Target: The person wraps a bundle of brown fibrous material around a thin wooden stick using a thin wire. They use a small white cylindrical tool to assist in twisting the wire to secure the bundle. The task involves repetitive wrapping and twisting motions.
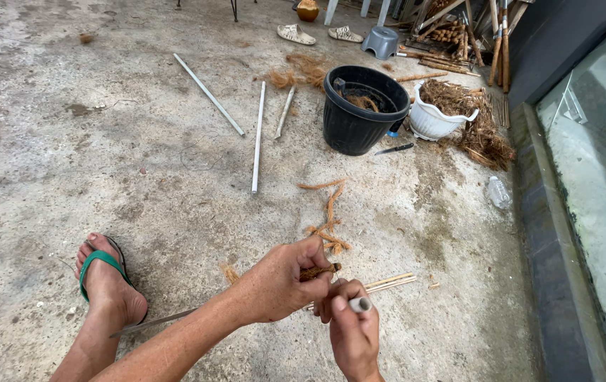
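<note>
Brown fibre-wrapped stick [319, 271] pinched in left hand [278, 286] above concrete floor [105, 141] — right hand [351, 331] just beside, fist closed on white-handled tool [360, 305]; black pot [364, 108] well apart.

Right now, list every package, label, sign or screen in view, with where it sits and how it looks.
Clear plastic bottle: lying on the concrete floor near the dark ledge at the right, crumpled and see-through; no label can be made out on it.
No other packages, signs or screens show.
</note>
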